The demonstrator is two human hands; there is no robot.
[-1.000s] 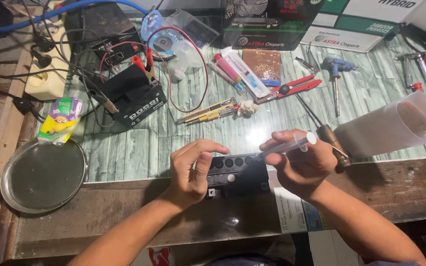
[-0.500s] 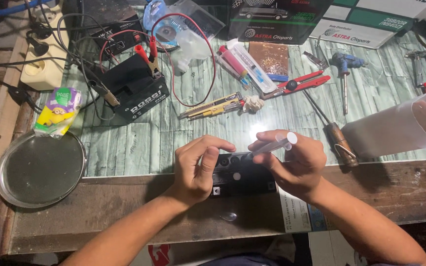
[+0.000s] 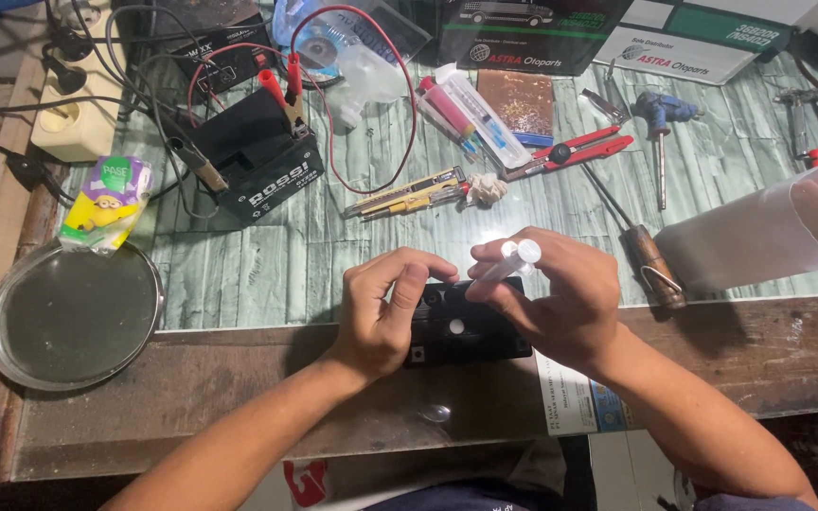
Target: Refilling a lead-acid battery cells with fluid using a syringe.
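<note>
Black small battery [image 3: 466, 326] sits at the bench's near edge, under both hands. Left hand [image 3: 385, 312] now presses down on its top, fingers curled. Right hand [image 3: 560, 298] has tilted the clear syringe [image 3: 508, 263] lower, pinched tight, tip over the battery's filler holes.

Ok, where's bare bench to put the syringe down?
Bare tiles lie between the clipped battery and the left hand, right of the steel dish. A smaller patch sits between the soldering iron and the right hand. The back, from the screwdrivers upward, is crowded.
</note>
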